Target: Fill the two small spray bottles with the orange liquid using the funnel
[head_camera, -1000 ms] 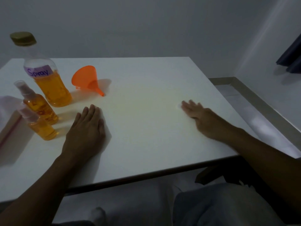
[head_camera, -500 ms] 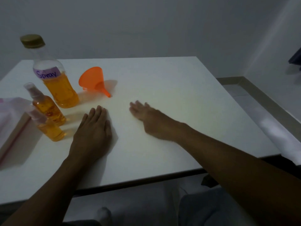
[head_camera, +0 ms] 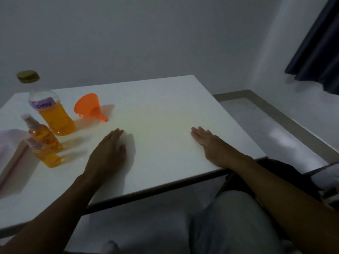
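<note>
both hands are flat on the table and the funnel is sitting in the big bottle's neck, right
Not quite. The head view shows the funnel lying on its side on the table, to the right of the big bottle, whose cap is on. The left hand and right hand do lie flat on the table.

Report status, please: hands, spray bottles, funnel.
Left hand and right hand flat on table, open, empty. Far spray bottle and near spray bottle hold orange liquid, tops on. Orange funnel on its side, untouched. Nothing blocks them.
</note>
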The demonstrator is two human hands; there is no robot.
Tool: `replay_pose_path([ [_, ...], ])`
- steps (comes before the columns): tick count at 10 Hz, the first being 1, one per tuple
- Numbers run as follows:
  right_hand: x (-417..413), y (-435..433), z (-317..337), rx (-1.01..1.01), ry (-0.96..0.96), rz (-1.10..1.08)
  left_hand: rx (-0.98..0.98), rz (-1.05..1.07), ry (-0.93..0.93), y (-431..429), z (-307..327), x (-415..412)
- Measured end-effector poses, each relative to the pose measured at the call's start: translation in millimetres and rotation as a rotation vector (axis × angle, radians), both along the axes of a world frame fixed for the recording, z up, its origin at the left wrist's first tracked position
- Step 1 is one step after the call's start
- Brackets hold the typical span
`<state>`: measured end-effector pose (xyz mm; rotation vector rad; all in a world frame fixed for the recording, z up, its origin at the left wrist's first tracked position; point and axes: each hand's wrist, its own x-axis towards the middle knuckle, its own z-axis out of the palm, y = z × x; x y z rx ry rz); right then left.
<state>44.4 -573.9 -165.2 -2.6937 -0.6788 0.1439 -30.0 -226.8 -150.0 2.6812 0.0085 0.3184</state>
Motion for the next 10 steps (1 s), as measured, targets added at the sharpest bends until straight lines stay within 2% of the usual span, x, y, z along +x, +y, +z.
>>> replay_pose_path([
  [1,-1,-35,-1,0.015,0.008,-0.259,-0.036,-0.106,0.020,-44,6,8],
  [2,-9,-90,6,0.170,0.013,-0.575,-0.076,-0.249,0.045,-111,1,22],
  [4,-31,-186,-14,0.473,0.108,-0.976,-0.072,-0.466,0.036,-219,-13,43],
  [5,-39,-200,-44,0.484,0.205,-1.007,-0.061,-0.490,0.023,-245,-16,46],
  [6,-46,-209,-98,0.492,0.366,-1.052,0.038,-0.512,0.011,-258,-22,53],
  [8,-58,-212,-153,0.419,0.476,-1.060,0.025,-0.493,0.002,-258,-19,50],
  [9,-60,-213,-162,0.385,0.467,-1.049,0.016,-0.487,-0.003,-258,-15,51],
  [10,-44,-211,-144,0.445,0.286,-1.093,0.027,-0.462,0.001,-258,-16,51],
])
